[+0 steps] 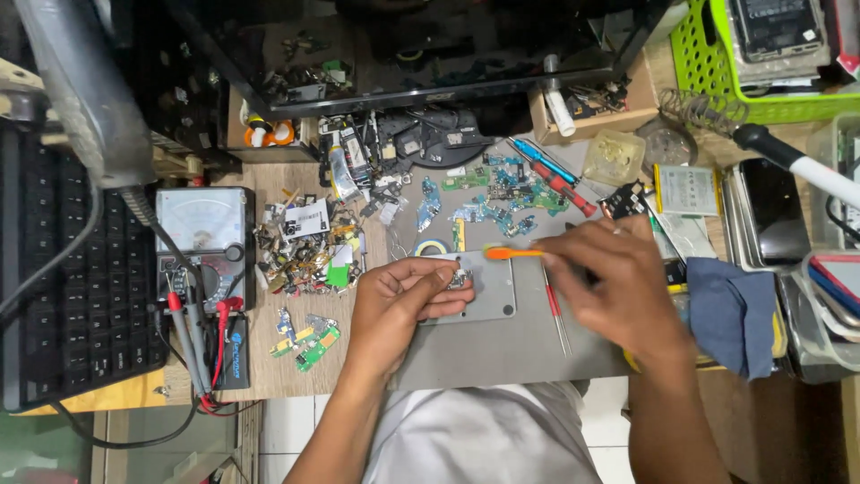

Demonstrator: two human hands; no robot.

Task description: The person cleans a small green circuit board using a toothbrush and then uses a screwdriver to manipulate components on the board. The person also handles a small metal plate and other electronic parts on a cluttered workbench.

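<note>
Single view only, head-mounted cam. Looks steeply down, near top-down, onto workbench [466, 358] from person's own seat. Person's torso at bottom centre edge, forearms enter from bottom. Close range: both hands fill centre, left hand [394, 300], right hand [618, 287]. Far edge of frame reaches monitor base [430, 85] at bench back. Left edge catches keyboard [81, 287], right edge green basket [770, 99]. No second view, so no overlap.
</note>
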